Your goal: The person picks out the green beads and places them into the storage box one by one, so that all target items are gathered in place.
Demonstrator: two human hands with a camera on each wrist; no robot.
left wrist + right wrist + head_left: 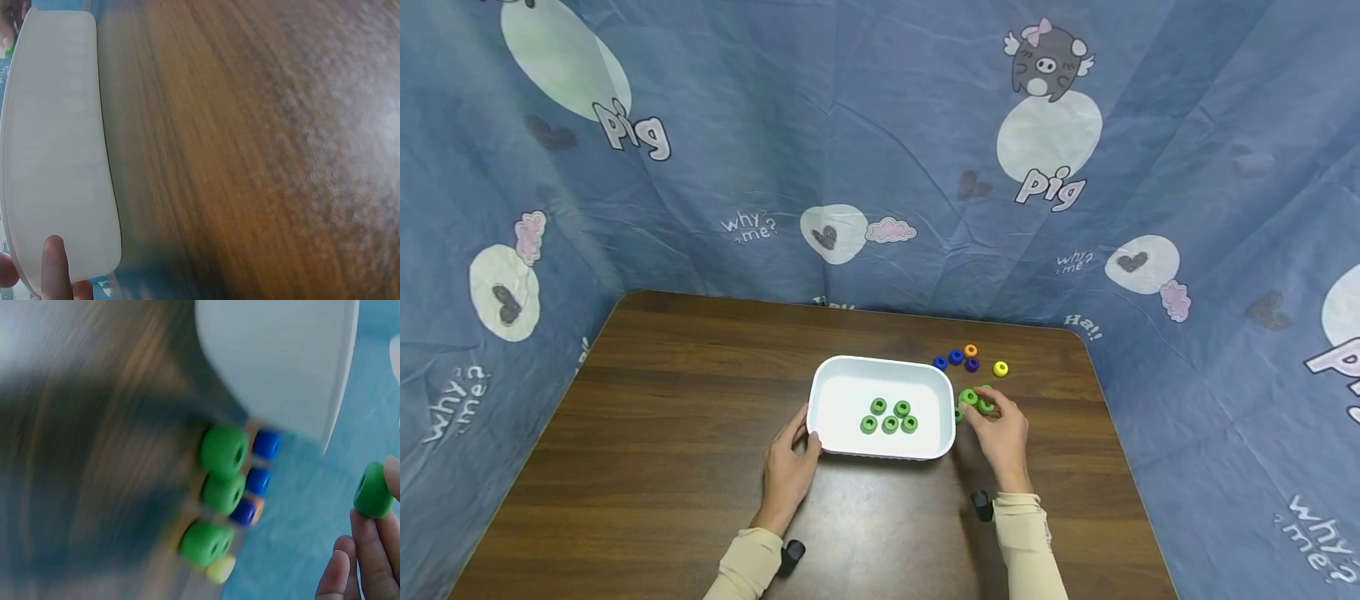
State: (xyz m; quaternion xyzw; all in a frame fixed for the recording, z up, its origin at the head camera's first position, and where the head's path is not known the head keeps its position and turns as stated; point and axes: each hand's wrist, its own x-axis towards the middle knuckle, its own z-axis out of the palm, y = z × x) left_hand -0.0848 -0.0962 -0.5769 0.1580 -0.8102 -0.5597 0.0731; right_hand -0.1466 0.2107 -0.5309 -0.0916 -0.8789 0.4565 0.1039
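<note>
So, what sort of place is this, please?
Probably an improvised tabletop workspace: a brown table, blue printed cloth hung behind and beside it, and a white tray holding green beads.

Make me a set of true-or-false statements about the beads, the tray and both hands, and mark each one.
1. The left hand holds the white tray. True.
2. Neither hand touches a bead. False: the right hand pinches a green bead.
3. Five green beads lie inside the tray. True.
4. Every bead is inside the tray. False: a yellow bead and an orange bead, among others, lie outside it on the table.
</note>
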